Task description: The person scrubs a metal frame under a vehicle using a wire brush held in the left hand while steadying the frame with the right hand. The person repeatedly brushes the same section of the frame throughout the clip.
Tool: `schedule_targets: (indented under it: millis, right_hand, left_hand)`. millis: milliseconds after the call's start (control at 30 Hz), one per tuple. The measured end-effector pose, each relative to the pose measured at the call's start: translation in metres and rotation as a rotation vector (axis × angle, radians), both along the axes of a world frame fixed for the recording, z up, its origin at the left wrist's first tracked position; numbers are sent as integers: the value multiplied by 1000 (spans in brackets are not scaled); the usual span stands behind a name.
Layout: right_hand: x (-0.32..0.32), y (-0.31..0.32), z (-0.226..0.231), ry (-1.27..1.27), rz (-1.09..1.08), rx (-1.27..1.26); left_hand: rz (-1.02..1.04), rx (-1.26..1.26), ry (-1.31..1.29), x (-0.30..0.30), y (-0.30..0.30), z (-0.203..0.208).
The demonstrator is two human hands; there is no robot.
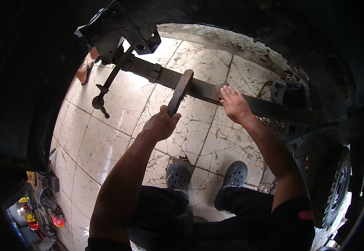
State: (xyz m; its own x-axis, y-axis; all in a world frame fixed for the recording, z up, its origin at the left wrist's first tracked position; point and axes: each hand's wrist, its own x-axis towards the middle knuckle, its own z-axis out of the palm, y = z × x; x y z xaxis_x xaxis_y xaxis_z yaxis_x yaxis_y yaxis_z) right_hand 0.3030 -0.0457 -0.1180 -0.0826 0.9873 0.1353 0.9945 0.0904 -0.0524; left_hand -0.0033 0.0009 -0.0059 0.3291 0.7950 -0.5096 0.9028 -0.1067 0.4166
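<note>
My left hand (162, 124) is closed around the handle of a wire brush (182, 90) with a long, worn body and dark bristles. The brush lies across a dark steel leaf spring (202, 88) that runs from upper left to right. On the same spring, right of the brush, rests my right hand (235, 105), its fingers stretched out flat and holding nothing. A metal clamp (155, 73) wraps the spring left of the brush. The bristles' contact with the metal is mostly hidden.
A rod with a ball-shaped end (98, 101) hangs at left below a dark bracket (147, 41). Cracked floor tiles (106, 142) lie beneath. Another person's foot (83, 73) shows at upper left. A tyre (338, 188) stands at right; tools and cables (48, 209) lie at lower left.
</note>
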Motion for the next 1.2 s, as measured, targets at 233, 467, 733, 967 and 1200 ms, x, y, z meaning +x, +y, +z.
schedule_targets:
  millis: [233, 467, 733, 967, 1200]
  right_hand:
    - [-9, -6, 0, 20, -12, -10]
    - [9, -4, 4, -18, -90, 19]
    - [-26, -6, 9, 16, 167, 50]
    - [-63, -18, 17, 11, 308, -40]
    - [-45, -9, 33, 295, 239, 46]
  left_hand:
    - [-5, 31, -2, 0, 0, -4]
    - [-8, 69, -36, -1, 0, -5]
    - [20, 30, -39, 0, -1, -2]
    - [25, 16, -56, -5, 0, -5]
    - [47, -26, -34, -3, 1, 5]
